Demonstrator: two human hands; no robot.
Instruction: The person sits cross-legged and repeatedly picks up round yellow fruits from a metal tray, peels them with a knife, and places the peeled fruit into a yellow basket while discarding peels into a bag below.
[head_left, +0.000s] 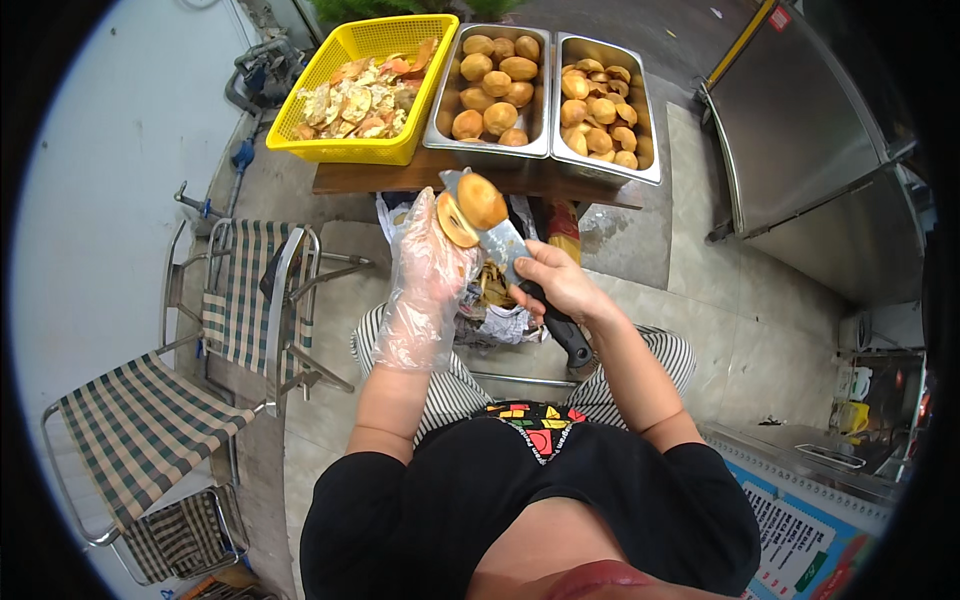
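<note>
My left hand (435, 255), in a clear plastic glove, holds a brown peeled fruit (482, 201) that is split open, its pale cut face showing against the palm. Between its two parts lies the steel blade of a knife (504, 247). My right hand (553, 277) is bare and grips the knife by its black handle, fingers near the blade's base. Beyond the hands, a steel pan (491, 147) holds several whole brown fruits (500, 118). The steel pan to its right (606, 171) holds cut pieces (602, 111).
A yellow plastic basket (349, 150) of peelings and scraps stands left of the pans on a wooden board (360, 180). Below the hands is an open bag with scraps (495, 289). Checked folding chairs (157, 435) stand at left, a steel cabinet (802, 127) at right.
</note>
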